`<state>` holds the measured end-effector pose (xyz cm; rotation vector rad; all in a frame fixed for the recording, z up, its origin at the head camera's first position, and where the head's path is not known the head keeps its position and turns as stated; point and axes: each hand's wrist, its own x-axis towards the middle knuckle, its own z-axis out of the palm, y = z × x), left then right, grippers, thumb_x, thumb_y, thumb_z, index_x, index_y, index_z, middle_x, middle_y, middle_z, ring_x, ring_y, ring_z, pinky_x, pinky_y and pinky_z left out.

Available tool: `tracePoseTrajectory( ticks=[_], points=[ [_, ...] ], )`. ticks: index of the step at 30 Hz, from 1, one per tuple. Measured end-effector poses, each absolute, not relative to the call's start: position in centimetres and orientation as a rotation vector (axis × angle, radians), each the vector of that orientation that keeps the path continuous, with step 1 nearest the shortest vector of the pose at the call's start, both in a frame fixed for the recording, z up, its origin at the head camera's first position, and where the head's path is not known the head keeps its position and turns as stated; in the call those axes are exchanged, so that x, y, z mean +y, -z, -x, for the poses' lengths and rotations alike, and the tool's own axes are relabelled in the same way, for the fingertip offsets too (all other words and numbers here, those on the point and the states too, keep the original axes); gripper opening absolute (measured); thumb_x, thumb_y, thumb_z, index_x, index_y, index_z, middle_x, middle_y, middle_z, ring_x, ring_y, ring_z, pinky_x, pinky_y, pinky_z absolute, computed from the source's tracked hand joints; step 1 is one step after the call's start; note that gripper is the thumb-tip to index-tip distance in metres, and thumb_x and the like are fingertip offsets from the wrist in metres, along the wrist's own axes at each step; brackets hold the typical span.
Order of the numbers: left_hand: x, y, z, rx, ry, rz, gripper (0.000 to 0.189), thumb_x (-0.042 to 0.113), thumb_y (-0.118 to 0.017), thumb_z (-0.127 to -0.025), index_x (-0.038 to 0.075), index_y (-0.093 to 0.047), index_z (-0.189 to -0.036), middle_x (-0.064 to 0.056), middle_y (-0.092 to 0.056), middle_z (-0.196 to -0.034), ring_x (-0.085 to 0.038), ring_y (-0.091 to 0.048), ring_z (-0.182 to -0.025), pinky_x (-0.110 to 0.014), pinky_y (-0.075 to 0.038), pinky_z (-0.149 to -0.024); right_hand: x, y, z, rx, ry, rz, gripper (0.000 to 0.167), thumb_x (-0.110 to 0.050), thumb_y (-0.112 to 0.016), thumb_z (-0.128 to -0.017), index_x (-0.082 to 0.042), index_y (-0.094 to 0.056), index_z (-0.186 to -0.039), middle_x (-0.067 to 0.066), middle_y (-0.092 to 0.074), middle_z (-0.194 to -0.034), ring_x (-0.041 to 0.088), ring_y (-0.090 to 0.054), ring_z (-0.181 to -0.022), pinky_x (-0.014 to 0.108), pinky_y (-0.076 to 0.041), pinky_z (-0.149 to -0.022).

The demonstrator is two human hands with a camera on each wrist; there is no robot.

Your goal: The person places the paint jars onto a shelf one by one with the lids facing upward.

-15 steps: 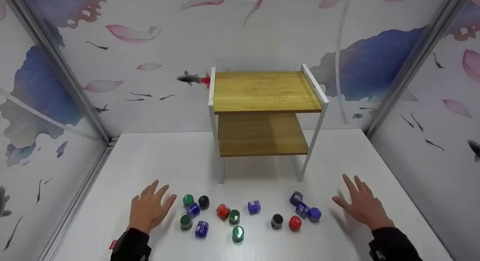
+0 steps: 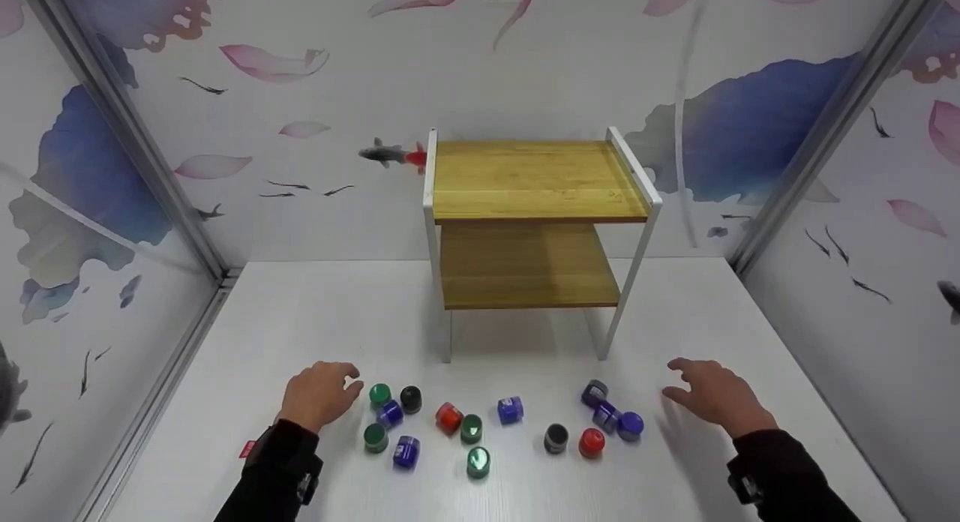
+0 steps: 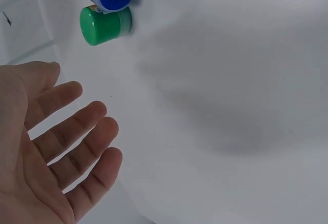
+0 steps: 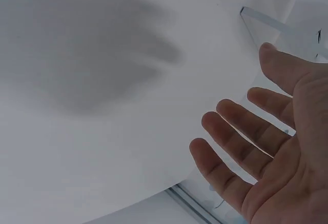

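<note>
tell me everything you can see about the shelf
The shelf has a yellowish wood-look upper board and a browner lower board, partly shadowed, in a thin white frame, possibly painted metal, whose sides rise above the upper board. It stands upright on the table, beyond the jars, near the patterned wall; contact with the wall can't be judged. Neither the left hand nor the right hand touches the shelf.

Relaxed left grip (image 3: 31, 171), green jars (image 3: 102, 26) nearby
</note>
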<state>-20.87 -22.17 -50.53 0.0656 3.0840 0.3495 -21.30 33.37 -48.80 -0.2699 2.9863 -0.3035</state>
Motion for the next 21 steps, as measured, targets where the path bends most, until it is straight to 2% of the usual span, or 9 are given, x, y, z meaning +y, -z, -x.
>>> tracePoseTrajectory(
  ticks=[10,21],
  points=[
    [-19.6,49.0,21.7,3.010,-0.316,-0.081,0.022,0.022,-0.069,-0.089,0.007,-0.074,-0.105,-0.015,-0.072,-0.103,-0.033,-0.067,-0.088,-0.047,-0.055,-0.078,30.1,47.6,22.8,2.931,0.336,0.305,0.038,-0.021,-0.071,-0.087,0.003,-0.065,-0.116,0.019,-0.070,-0.099,0.034,-0.067,-0.091,0.051,-0.054,-0.080],
    [-18.3,49.5,21.6,3.015,-0.271,-0.090,0.025,0.020,-0.071,-0.087,0.004,-0.073,-0.106,-0.016,-0.073,-0.100,-0.036,-0.069,-0.087,-0.047,-0.055,-0.075,27.5,47.4,23.5,2.908,0.362,0.334,0.038,-0.019,-0.072,-0.087,0.001,-0.065,-0.118,0.015,-0.070,-0.094,0.029,-0.066,-0.085,0.048,-0.054,-0.077]
  ],
)
